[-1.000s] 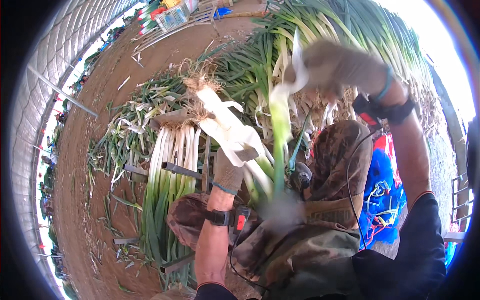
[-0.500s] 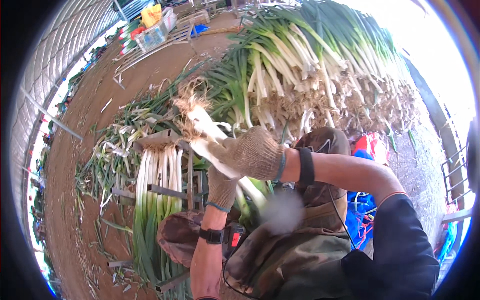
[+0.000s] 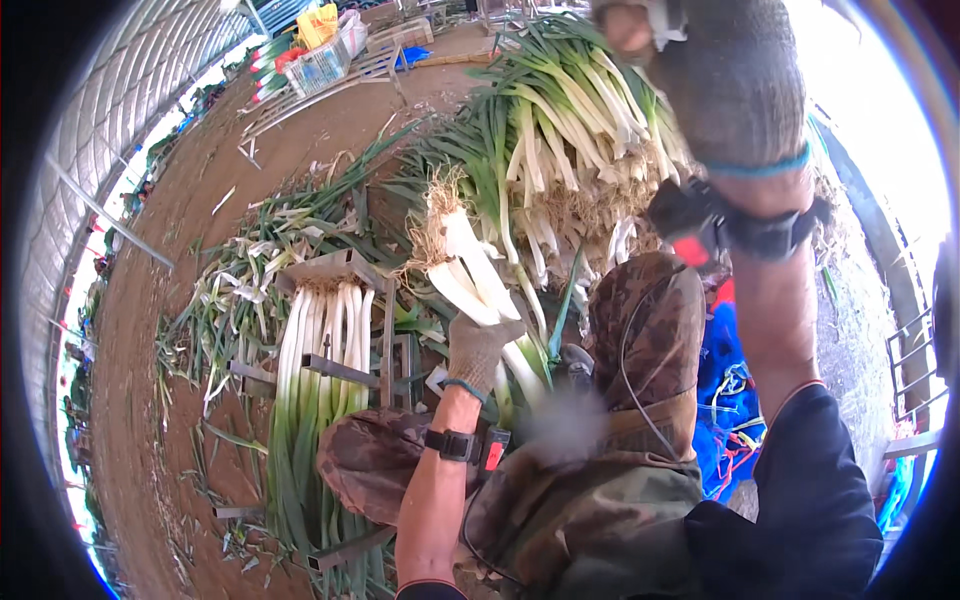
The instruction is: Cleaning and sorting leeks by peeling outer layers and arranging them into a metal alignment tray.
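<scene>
Bright daylight; upper right blown out. Hazy smudge [image 3: 565, 425] blurs lower centre. Edges bowed, corners black.

Yellow bag [image 3: 317, 27] near pale crate [image 3: 320, 70]

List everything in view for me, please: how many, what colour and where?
Held leeks: a few, white and green, centre
Racked leeks: several, white to green, left of centre
Metal rack: one, grey, at the racked leeks
Leek pile: one, green and white, top centre
Trimmings: many, green and whitish, ground at left
Basket: one, pale, top left
Yellow bag: one, yellow, by the basket
Blue heap: one, blue, lower right
Wrist straps: two, black, one per arm
Trousers: one pair, camouflage, lower centre
Left hand: one, tan glove, around the held leeks
Right hand: one, greyish glove, top right, blurred
</scene>
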`<state>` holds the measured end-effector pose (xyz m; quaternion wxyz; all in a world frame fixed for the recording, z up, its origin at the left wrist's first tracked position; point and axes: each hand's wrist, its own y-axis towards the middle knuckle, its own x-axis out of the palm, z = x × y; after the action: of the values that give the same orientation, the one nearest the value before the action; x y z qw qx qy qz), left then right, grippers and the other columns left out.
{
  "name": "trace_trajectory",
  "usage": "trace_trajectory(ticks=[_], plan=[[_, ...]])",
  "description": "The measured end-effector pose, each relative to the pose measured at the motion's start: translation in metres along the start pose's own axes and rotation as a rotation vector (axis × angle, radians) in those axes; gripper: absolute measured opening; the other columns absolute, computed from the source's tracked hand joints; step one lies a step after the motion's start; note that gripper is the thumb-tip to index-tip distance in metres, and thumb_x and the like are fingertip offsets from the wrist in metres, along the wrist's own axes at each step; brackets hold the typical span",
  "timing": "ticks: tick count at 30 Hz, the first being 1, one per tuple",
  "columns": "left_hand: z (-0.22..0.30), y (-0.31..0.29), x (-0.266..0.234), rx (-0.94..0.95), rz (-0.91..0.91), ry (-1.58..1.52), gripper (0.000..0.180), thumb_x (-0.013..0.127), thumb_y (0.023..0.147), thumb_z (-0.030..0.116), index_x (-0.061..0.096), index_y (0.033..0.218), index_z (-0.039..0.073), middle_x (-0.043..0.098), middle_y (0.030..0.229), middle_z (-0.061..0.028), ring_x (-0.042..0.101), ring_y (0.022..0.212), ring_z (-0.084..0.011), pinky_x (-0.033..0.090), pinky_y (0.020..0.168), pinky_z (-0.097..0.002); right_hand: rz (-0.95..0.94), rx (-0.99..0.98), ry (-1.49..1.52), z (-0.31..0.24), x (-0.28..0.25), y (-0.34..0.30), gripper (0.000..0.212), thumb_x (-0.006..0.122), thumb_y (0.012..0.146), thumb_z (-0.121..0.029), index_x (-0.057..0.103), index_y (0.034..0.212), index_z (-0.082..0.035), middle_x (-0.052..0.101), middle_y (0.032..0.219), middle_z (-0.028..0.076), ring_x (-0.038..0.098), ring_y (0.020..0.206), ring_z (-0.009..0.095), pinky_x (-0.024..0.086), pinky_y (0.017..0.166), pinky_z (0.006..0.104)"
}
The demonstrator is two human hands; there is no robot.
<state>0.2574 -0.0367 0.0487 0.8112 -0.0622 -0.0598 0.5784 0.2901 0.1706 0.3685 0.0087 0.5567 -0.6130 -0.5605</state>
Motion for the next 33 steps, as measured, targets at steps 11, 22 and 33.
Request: trace_trajectory(ticks=[11,22,33], plan=[[0.054,-0.023,0.018,0.199,0.01,-0.021,0.032,0.082,0.077,0.008,0.071,0.106,-0.001,0.073,0.092,-0.0068,0.067,0.08,-0.0141,0.055,0.075,-0.0312,-0.307,0.379,0.592,0.067,0.149,-0.102,0.076,0.081,0.085,-0.044,0.048,0.143,-0.007,0.068,0.11,0.009,0.064,0.11,0.02,0.054,0.093,0.0387],[0.097,-0.052,0.021,0.305,-0.017,0.197,0.032,0.084,0.078,0.009,0.071,0.105,-0.001,0.073,0.096,-0.0066,0.069,0.084,-0.0172,0.055,0.074,-0.0334,-0.503,0.758,0.848,0.041,0.117,-0.082,0.052,0.067,0.096,-0.052,0.071,0.106,-0.002,0.067,0.091,0.001,0.057,0.08,0.008,0.048,0.068,0.0266],[0.122,-0.046,0.014,0.728,0.034,0.476,0.034,0.083,0.08,0.02,0.072,0.107,0.004,0.076,0.098,-0.0079,0.073,0.089,-0.0232,0.056,0.082,-0.0356,-0.316,0.35,0.535,0.023,0.133,-0.068,0.067,0.088,0.073,-0.035,0.061,0.123,0.001,0.071,0.098,0.014,0.069,0.093,0.021,0.056,0.085,0.034]])
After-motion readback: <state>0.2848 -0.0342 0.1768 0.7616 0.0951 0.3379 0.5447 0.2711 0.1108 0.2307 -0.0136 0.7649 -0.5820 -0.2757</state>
